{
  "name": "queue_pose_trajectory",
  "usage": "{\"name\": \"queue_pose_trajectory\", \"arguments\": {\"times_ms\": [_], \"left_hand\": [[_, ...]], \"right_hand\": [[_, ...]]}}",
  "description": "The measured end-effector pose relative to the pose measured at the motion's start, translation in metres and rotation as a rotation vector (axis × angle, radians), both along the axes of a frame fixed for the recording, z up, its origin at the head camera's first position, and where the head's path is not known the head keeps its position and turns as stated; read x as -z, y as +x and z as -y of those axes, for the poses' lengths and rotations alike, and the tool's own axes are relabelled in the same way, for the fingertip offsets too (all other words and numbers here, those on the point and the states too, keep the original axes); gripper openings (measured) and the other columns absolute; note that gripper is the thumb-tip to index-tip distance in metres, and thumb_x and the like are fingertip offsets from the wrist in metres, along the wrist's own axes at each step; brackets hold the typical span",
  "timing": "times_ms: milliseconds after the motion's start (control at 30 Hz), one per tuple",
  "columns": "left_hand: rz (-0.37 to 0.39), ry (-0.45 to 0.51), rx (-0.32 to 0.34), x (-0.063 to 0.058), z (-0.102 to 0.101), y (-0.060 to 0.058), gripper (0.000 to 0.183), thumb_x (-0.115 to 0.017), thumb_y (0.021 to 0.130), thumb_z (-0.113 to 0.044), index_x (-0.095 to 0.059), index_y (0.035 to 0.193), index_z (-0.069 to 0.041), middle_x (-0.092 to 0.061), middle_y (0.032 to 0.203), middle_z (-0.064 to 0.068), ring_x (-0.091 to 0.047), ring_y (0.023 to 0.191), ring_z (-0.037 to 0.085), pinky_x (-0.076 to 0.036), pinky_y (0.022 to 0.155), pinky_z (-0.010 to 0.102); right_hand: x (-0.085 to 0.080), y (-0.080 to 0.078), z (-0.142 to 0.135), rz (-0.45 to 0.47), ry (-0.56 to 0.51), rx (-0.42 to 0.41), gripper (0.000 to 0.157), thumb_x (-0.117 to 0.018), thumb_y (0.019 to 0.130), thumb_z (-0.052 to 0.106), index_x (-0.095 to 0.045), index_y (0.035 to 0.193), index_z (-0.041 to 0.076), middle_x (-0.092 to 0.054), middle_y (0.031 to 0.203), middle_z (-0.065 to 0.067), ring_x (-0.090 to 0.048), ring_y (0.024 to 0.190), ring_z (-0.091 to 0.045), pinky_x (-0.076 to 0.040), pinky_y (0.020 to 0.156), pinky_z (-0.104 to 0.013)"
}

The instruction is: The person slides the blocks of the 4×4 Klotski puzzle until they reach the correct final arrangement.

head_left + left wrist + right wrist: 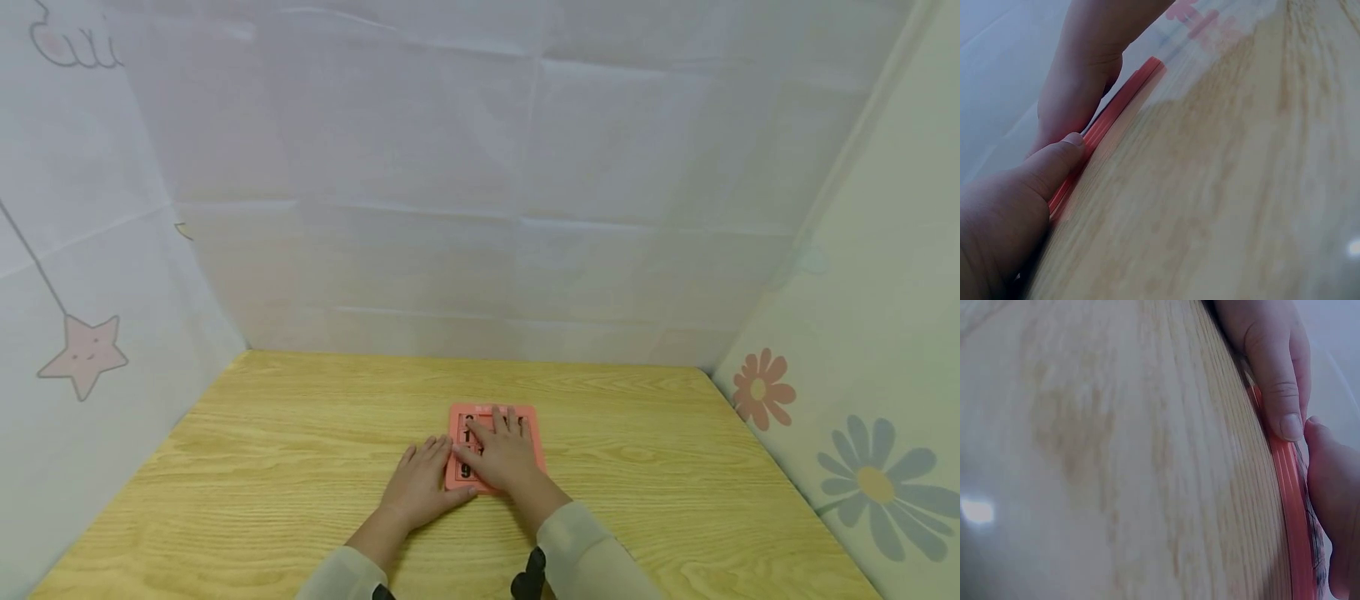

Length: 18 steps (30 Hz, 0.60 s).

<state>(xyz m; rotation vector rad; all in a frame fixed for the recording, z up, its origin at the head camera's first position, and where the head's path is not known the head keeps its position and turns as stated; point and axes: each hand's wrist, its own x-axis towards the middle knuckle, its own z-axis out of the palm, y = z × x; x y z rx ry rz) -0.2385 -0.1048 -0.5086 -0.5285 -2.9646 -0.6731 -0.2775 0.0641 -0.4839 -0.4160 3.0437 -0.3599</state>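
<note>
A salmon-pink number puzzle board [535,435] with black digits lies flat on the wooden table [300,433]. My right hand [501,448] lies on top of it, with straight fingers spread over the tiles and hiding most of them. My left hand [423,479] rests flat on the table at the board's left side. Its thumb [1054,165] presses against the board's thin pink edge [1116,112], with the right hand [1094,69] beyond. In the right wrist view the left thumb [1275,381] touches the board's rim [1288,481] next to my right hand [1335,487].
White sheeting [480,208] closes off the back and left of the table, with a star print [84,352] on the left. A panel with flower prints [873,483] stands along the right. The table's bare wood reaches out on both sides of the board.
</note>
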Motion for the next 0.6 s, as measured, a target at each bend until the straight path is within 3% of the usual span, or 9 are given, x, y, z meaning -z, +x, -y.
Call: {"name": "queue_pose_trajectory", "arguments": {"times_ms": [300,600], "left_hand": [[0.004,0.001,-0.005,0.001,0.0,-0.001,0.096,-0.058,0.084,-0.07,-0.039,0.15,-0.003,-0.04,0.155,0.015,-0.031,0.147,0.035,-0.021,0.121,0.059],[0.006,0.009,-0.014,-0.001,0.0,0.0,0.096,-0.06,0.083,-0.069,-0.039,0.149,-0.002,-0.04,0.154,0.016,-0.031,0.147,0.035,-0.021,0.121,0.058]], "right_hand": [[0.011,-0.006,-0.008,-0.01,-0.022,0.016,0.069,-0.032,0.093,0.073,-0.039,0.15,0.035,-0.018,0.164,-0.011,-0.007,0.152,-0.04,-0.01,0.123,-0.059],[0.01,-0.006,-0.013,-0.014,-0.001,0.023,0.069,-0.033,0.093,0.074,-0.04,0.15,0.036,-0.018,0.165,-0.01,-0.008,0.153,-0.038,-0.01,0.123,-0.059]]}}
